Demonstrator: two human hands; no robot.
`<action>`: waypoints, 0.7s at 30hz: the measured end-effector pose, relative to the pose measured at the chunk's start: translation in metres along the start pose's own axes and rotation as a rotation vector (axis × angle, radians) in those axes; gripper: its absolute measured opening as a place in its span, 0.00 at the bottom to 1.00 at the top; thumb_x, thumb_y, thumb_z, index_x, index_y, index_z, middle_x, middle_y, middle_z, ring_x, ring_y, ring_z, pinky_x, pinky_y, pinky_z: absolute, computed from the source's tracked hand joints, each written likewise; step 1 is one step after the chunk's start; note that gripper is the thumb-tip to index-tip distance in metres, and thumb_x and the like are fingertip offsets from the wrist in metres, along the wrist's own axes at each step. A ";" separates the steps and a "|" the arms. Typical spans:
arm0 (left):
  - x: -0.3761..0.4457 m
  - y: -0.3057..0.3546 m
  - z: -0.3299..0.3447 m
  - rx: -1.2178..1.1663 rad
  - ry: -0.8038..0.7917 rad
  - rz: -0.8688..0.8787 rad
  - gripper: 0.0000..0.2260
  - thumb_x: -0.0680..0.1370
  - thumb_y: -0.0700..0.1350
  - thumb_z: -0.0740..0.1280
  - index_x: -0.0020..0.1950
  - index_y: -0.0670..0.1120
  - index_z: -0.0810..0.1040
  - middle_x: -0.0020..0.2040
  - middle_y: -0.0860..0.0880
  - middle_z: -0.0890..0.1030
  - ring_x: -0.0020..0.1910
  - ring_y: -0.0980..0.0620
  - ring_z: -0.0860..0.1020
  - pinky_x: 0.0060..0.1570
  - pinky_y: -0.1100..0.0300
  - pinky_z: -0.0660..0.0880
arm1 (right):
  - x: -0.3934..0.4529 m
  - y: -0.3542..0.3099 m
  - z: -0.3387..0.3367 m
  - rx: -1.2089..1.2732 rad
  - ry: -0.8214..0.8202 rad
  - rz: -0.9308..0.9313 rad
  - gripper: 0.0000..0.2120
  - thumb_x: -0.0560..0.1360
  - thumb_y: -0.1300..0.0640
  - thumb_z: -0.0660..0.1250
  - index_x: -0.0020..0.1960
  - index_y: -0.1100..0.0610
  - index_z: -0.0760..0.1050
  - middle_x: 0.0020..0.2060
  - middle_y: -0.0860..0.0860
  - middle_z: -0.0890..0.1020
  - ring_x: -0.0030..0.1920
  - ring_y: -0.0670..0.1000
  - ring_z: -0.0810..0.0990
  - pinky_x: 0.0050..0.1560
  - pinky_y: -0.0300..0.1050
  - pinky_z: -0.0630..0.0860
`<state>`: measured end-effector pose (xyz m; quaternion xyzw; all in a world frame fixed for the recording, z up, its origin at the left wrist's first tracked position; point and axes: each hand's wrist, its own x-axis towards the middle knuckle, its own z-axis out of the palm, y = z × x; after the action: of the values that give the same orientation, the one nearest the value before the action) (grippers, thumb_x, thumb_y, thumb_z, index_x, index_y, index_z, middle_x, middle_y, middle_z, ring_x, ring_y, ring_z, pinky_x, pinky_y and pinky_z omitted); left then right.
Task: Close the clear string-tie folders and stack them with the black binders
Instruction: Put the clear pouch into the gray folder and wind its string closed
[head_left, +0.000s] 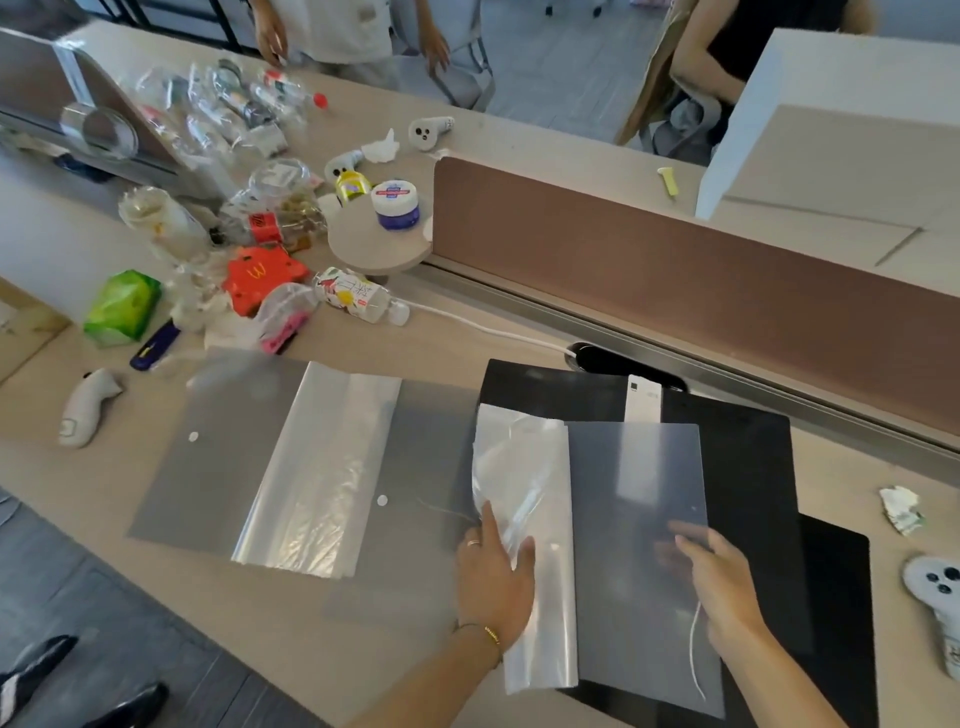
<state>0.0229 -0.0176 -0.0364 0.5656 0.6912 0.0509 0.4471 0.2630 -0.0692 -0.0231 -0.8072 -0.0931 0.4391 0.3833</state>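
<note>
One clear string-tie folder (631, 519) lies on the black binders (753, 467) at the right of the desk, its flap partly folded. My left hand (493, 566) presses flat on its crinkled clear gusset (524, 467). My right hand (719, 577) grips the folder's right edge, thumb on top, and a white string (693, 649) hangs down by my wrist. A second clear folder (291, 467) lies spread open to the left, with two white buttons showing and its own string trailing toward my left hand.
Bottles, wrappers, a green pack and a jar (396, 203) crowd the far left. White controllers lie at the left (85, 408) and right (935, 592). A brown divider (675, 280) runs behind the binders. A crumpled paper (901, 508) sits right. People stand beyond the desk.
</note>
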 end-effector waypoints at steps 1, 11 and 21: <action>0.001 0.003 0.002 -0.057 0.010 -0.046 0.34 0.83 0.61 0.60 0.85 0.53 0.51 0.75 0.46 0.67 0.72 0.43 0.71 0.74 0.49 0.69 | -0.002 0.001 -0.001 0.008 -0.010 -0.001 0.09 0.82 0.61 0.63 0.57 0.54 0.80 0.47 0.55 0.86 0.50 0.54 0.84 0.62 0.57 0.75; -0.001 0.028 -0.001 -0.675 -0.082 -0.231 0.06 0.78 0.38 0.70 0.54 0.45 0.79 0.50 0.46 0.84 0.50 0.46 0.81 0.56 0.51 0.79 | -0.007 0.005 -0.006 0.137 -0.090 0.015 0.14 0.83 0.62 0.62 0.67 0.51 0.75 0.48 0.56 0.87 0.50 0.56 0.86 0.52 0.49 0.80; -0.058 0.078 0.050 -0.283 -0.475 0.142 0.17 0.84 0.51 0.64 0.72 0.54 0.73 0.72 0.55 0.73 0.68 0.53 0.73 0.69 0.63 0.70 | 0.001 0.010 -0.022 0.242 -0.148 0.046 0.14 0.83 0.51 0.62 0.64 0.55 0.79 0.53 0.58 0.86 0.53 0.58 0.85 0.57 0.57 0.79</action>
<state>0.1112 -0.0599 0.0117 0.5406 0.5117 0.0442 0.6663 0.2790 -0.0874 -0.0243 -0.7226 -0.0488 0.5141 0.4596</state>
